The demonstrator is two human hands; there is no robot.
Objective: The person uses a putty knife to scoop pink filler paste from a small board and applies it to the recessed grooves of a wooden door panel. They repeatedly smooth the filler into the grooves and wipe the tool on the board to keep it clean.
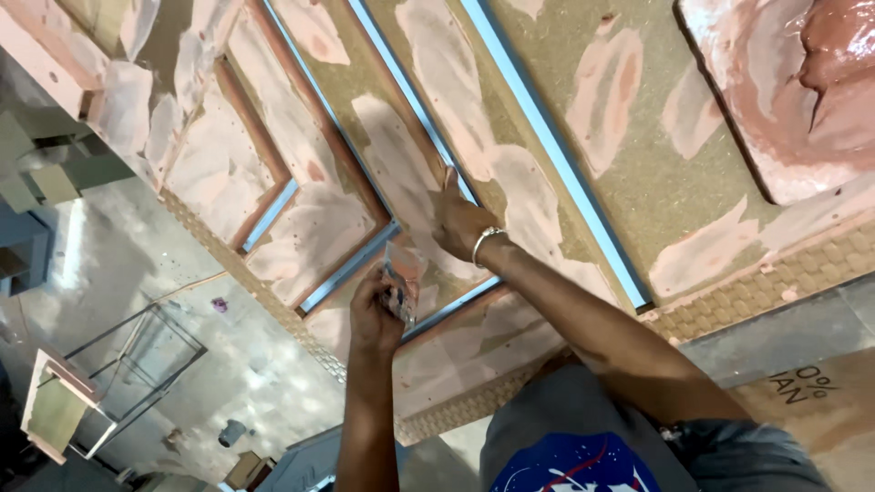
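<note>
A large chipboard panel [583,118] lies in front of me, patched with pink filler and crossed by blue-lined grooves [547,137]. My right hand [456,220], a metal bracelet on its wrist, presses flat on the panel beside a groove at the corner of a recessed frame. Just below it, my left hand [374,314] grips a small worn sheet [401,278], smeared pink and resembling sandpaper, and holds it against the panel's lower frame edge.
A board heaped with wet pink filler [793,91] rests on the panel at the upper right. A woven-textured strip [756,292] runs along the panel's edge. A metal wire frame [137,355] and small wooden pieces stand on the dusty grey floor at the left.
</note>
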